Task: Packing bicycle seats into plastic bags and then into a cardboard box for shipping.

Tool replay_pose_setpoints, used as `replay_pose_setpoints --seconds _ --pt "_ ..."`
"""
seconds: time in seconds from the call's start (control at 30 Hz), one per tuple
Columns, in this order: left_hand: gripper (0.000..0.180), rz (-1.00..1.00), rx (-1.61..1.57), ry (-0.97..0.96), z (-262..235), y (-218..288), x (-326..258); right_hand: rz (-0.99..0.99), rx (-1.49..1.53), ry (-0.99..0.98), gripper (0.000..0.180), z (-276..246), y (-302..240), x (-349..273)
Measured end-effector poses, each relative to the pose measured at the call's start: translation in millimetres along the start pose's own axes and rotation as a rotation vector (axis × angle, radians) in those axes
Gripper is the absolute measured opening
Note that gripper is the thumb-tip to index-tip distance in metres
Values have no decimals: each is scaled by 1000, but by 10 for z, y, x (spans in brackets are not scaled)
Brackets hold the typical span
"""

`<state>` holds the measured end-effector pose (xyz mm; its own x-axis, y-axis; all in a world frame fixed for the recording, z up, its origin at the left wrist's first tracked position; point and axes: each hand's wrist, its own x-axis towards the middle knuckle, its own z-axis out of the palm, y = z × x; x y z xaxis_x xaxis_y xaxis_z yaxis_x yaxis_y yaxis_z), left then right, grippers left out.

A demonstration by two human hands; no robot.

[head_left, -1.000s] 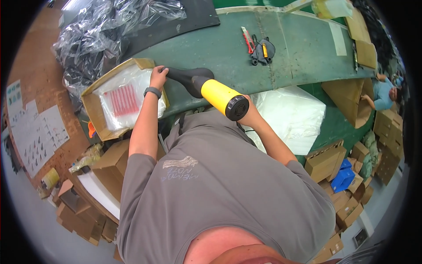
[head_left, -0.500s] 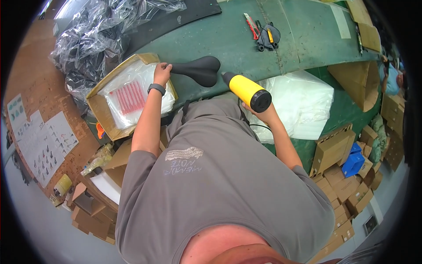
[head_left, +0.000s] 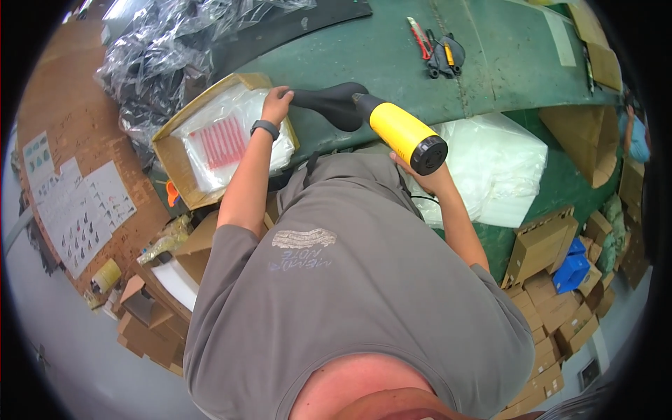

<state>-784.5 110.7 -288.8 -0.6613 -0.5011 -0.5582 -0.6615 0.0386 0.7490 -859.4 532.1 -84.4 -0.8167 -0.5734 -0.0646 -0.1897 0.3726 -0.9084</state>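
— Where are your hands?

— My left hand (head_left: 276, 103) is closed on the narrow end of a black bicycle saddle (head_left: 334, 103), which lies on the green bench (head_left: 490, 63) near its front edge. My right hand (head_left: 423, 180) is wrapped around the grip of a yellow heat gun (head_left: 402, 133); its black nozzle end is right against the saddle's wide end. I cannot tell whether they touch.

— What's beside the saddle?

— Just left of it, an open cardboard box (head_left: 175, 150) at the bench's left end, holding clear bags with red print (head_left: 220, 140). Beyond the box, crumpled plastic wrap (head_left: 154, 56) in the far left corner.

— Anything else on the bench?

— A red-handled cutter (head_left: 418, 35) and a black tool (head_left: 448, 56) toward the far edge, well apart from the saddle. A white bag stack (head_left: 497, 161) sits below the front edge, by my right forearm.
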Motion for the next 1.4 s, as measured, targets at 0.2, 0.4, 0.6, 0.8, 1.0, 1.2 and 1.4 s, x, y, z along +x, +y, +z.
replay_pose_setpoints --seconds 0.2,0.4,0.6,0.8,1.0,1.2,1.4 --pt "36 -103 -137 -8 100 209 -176 78 110 -125 44 38 17 201" --pt "40 -136 -177 52 23 59 -177 651 341 -378 57 -236 29 239" --pt "39 -149 -112 33 137 156 -238 839 328 -413 41 -518 127 176" --pt "40 -188 -127 37 177 200 -277 792 366 -264 53 -627 325 3" --pt "43 -199 -158 58 225 262 -332 708 411 -242 41 -476 474 3" --pt "45 -248 -226 71 264 398 -420 -50 227 -48 40 -194 419 307" --pt "43 -264 -251 99 199 256 -456 -87 150 -114 44 -338 598 352"
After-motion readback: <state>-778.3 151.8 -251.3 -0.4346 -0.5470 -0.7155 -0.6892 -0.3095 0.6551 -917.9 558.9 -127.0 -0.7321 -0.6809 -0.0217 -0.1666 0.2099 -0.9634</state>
